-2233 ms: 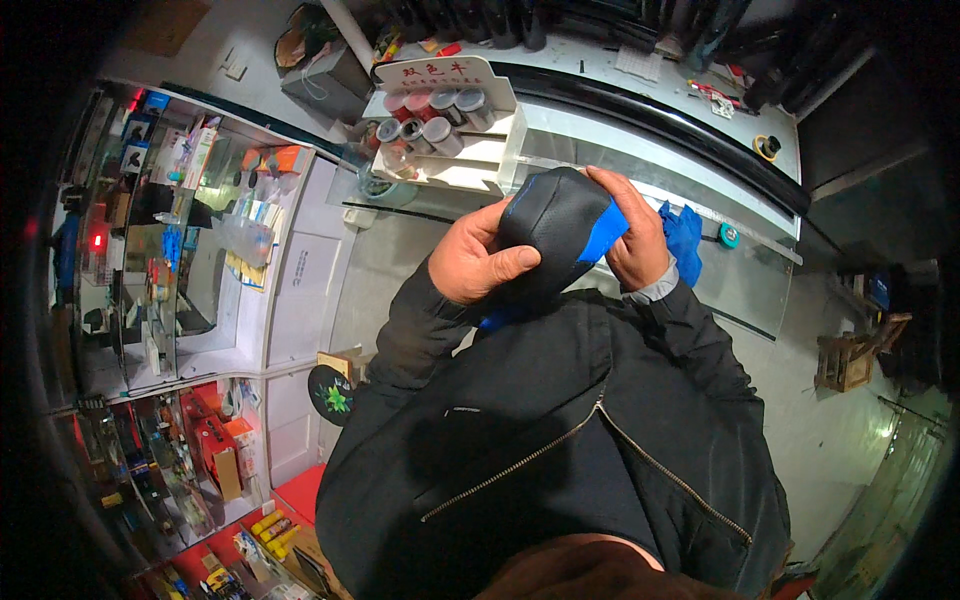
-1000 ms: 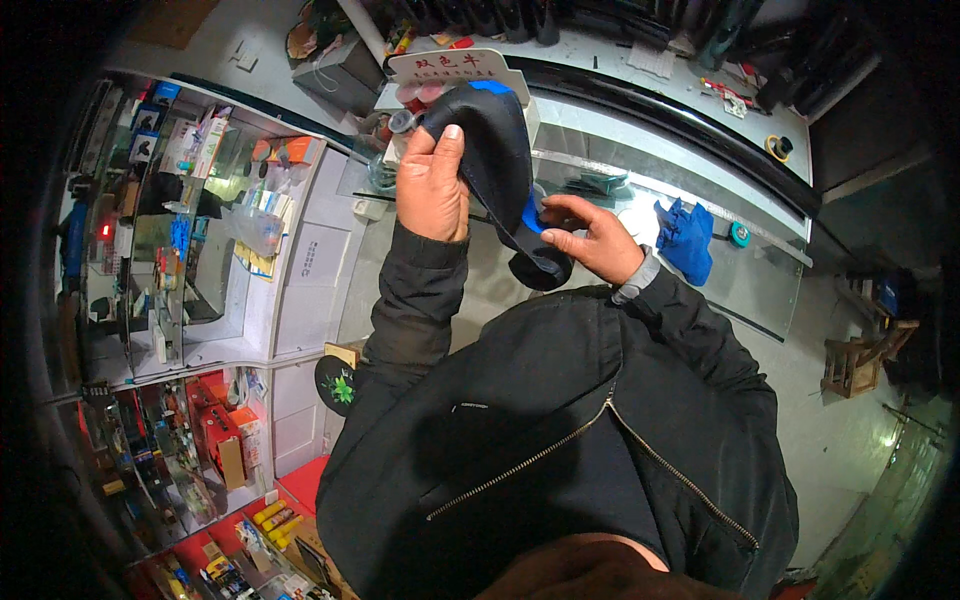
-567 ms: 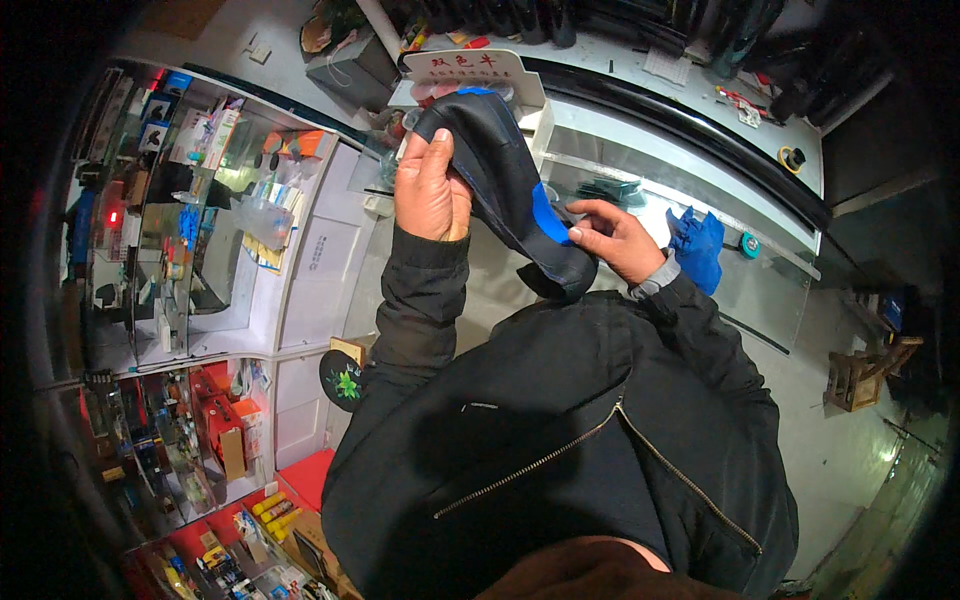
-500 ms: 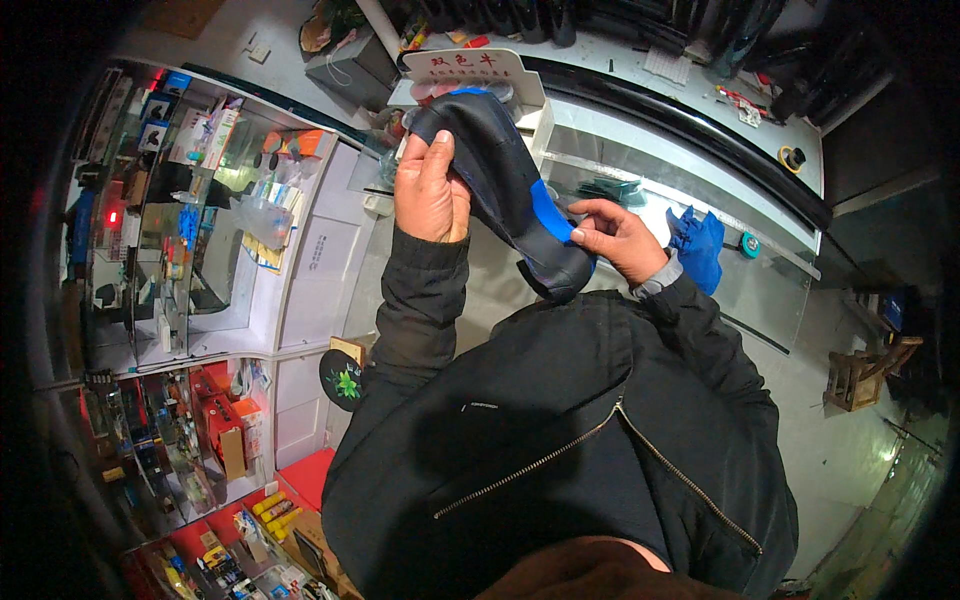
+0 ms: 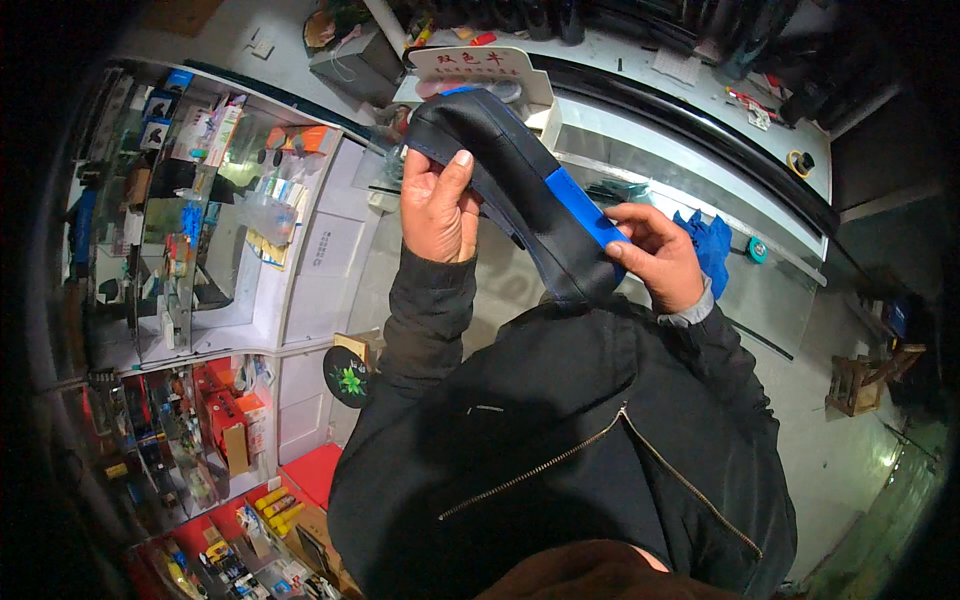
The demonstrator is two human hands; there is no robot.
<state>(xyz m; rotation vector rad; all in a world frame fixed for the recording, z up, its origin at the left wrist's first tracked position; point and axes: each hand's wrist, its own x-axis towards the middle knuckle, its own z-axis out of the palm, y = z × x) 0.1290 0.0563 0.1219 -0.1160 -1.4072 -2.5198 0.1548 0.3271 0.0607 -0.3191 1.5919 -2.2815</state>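
Note:
A black leather-look steering wheel cover [image 5: 505, 165] with a blue panel and stitched edges stretches between my hands above the glass counter, folded into a long curved strip. My left hand [image 5: 440, 210] grips its near edge at the left, thumb on top and fingers mostly hidden underneath. At the right, my right hand [image 5: 660, 255] pinches the edge by the blue panel between thumb and fingers. A second patch of blue shows along the cover's far left edge. The cover's lower end hangs close to my jacket.
Behind the cover stands a white display box [image 5: 482, 65]. A crumpled blue cloth [image 5: 712, 245] and a teal round roll [image 5: 756, 250] lie right of my right hand. Stocked shelves [image 5: 190, 210] fill the left. A wooden stool [image 5: 858, 385] stands far right.
The cover has turned so that more of its smooth outer face and blue panel shows. My right hand has shifted right and slightly nearer; my left hand has moved slightly nearer.

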